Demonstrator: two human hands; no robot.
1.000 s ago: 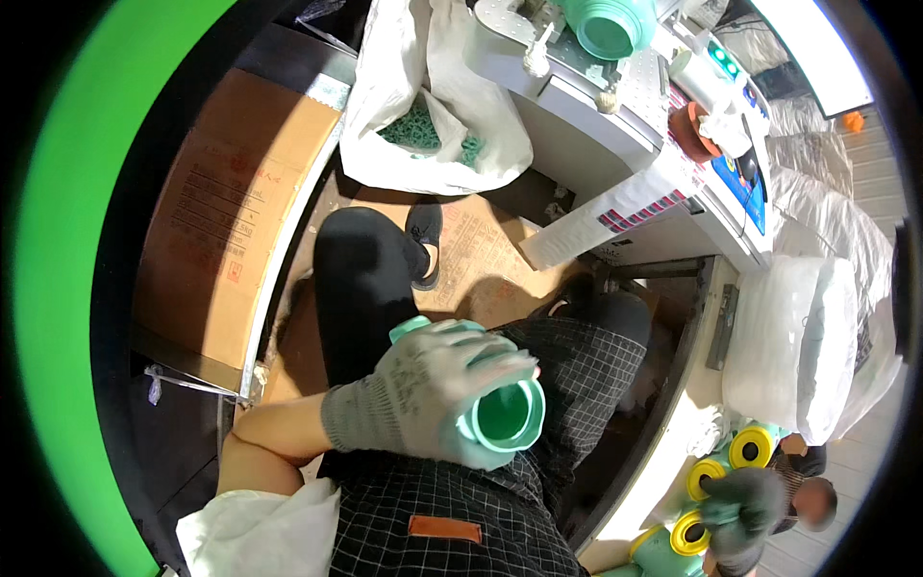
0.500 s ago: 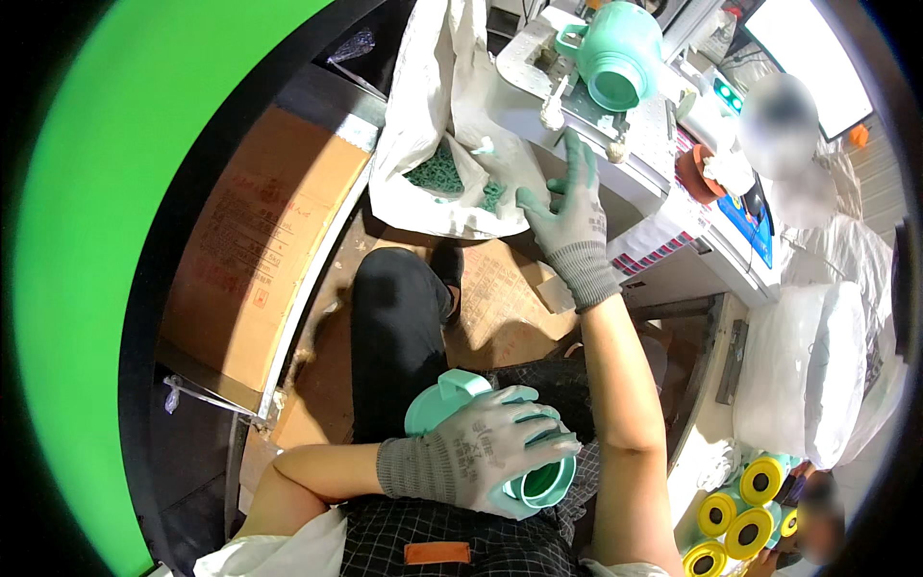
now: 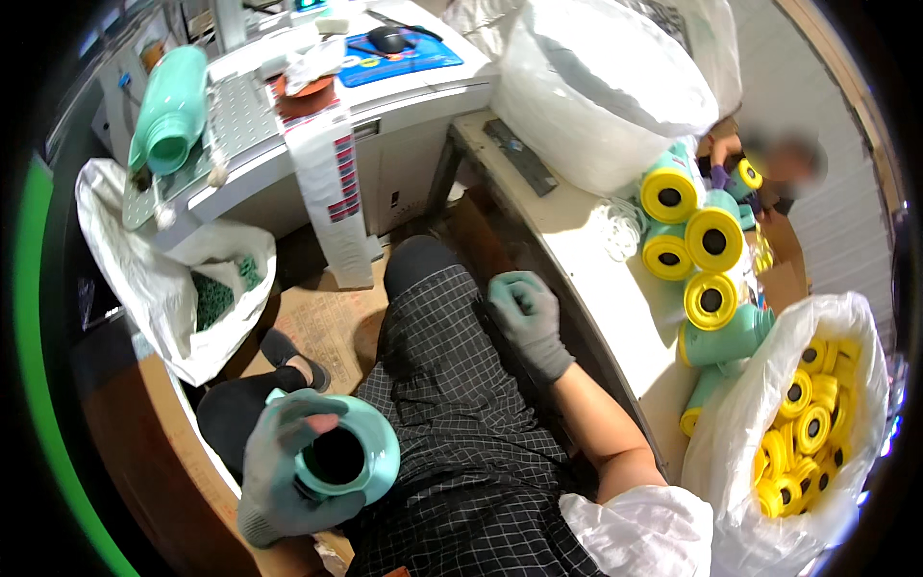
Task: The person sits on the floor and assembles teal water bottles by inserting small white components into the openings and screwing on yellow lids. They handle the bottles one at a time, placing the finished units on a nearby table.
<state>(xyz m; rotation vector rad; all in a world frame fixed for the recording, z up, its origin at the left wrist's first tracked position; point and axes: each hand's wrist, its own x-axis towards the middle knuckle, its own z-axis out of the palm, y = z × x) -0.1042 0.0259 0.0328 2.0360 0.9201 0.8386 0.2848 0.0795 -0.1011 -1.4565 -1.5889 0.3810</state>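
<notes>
- Mint-green plastic bottle (image 3: pixel 344 460): held low on the person's left side, above the lap, open mouth turned up toward the camera; interior reads dark, contents not discernible.
- Left hand (image 3: pixel 281 471), grey knit glove: wrapped around the bottle's neck and shoulder, fingers curled over the rim on the near side. Grip is closed on the bottle.
- Right hand (image 3: pixel 525 315), gloved likewise: over the right thigh, just beside the edge of the worktop (image 3: pixel 586 279), fingers curled in toward the palm. Whether something small sits inside that fist cannot be told.
- Nearby stock: yellow caps (image 3: pixel 808 423) fill a clear bag on the right; capped green bottles (image 3: pixel 716 288) lie stacked on the worktop; a second uncapped bottle (image 3: pixel 171 111) lies on the machine table up left; a white bag of green pieces (image 3: pixel 216 288) hangs on the left.
- Judgement, handling: keep the mouth level and steady, and shift the left fingers off the rim so the opening is unobstructed.
- Judgement, risk: glove fabric over the rim could catch; bottle wall is probably thin, so squeeze lightly.
</notes>
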